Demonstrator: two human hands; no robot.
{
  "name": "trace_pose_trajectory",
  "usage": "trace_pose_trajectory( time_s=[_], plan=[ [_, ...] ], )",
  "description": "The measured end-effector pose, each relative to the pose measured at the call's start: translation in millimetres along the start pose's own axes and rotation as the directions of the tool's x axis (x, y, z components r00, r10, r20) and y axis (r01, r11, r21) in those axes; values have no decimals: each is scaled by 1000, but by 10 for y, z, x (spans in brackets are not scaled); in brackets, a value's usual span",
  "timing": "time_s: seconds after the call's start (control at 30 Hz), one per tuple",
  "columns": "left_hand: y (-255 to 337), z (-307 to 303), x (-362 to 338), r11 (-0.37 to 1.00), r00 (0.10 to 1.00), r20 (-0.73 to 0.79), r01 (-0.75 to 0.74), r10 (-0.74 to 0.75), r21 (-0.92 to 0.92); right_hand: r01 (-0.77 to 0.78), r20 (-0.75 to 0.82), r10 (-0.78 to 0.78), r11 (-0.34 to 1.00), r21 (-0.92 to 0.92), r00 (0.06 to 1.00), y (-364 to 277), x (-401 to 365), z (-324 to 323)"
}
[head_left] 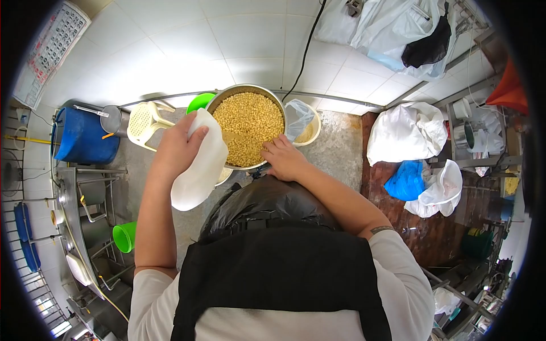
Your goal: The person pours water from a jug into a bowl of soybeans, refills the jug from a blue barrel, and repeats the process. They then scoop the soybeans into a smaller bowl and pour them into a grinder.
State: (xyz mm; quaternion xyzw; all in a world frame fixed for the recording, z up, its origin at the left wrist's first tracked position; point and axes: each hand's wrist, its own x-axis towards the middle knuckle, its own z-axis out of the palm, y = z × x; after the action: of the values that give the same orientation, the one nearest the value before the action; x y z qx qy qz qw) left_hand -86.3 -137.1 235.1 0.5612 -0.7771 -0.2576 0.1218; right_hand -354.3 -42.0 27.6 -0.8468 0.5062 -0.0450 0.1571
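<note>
A large round metal pot (245, 87) is filled with pale yellow beans or kernels (243, 120). My left hand (177, 149) is closed on the upper edge of a curved white plastic sheet (199, 170), which hangs at the pot's left side and overlaps its rim. My right hand (286, 159) grips the near right part of the pot's rim, its fingers lying inside over the beans and its thumb low on the outside. A black plastic apron (267, 204) covers my front, close to the pot.
Behind the pot are a green container (200, 102) and a pale bucket (311, 132) with a clear bag. Left stand a cream plastic stool (149, 123), a blue barrel (85, 136), a green bucket (123, 237) and metal sinks (94, 227). White sacks (406, 132) and a blue bag (406, 181) lie right.
</note>
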Motion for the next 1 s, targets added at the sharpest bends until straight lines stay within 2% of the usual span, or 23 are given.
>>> trace_pose_trajectory(
  time_s=[0.23,0.63,1.0],
  plan=[
    [23,3,26,1000,1000,1,5,-5,21,5,-24,-5,1000,14,1000,21,1,39],
    [32,-18,57,1000,1000,2,4,-4,-3,-9,22,8,1000,7,1000,5,13,-3],
    [-6,25,79,1000,1000,2,-12,11,25,4,-52,-3,1000,18,999,29,2,84]
  ],
)
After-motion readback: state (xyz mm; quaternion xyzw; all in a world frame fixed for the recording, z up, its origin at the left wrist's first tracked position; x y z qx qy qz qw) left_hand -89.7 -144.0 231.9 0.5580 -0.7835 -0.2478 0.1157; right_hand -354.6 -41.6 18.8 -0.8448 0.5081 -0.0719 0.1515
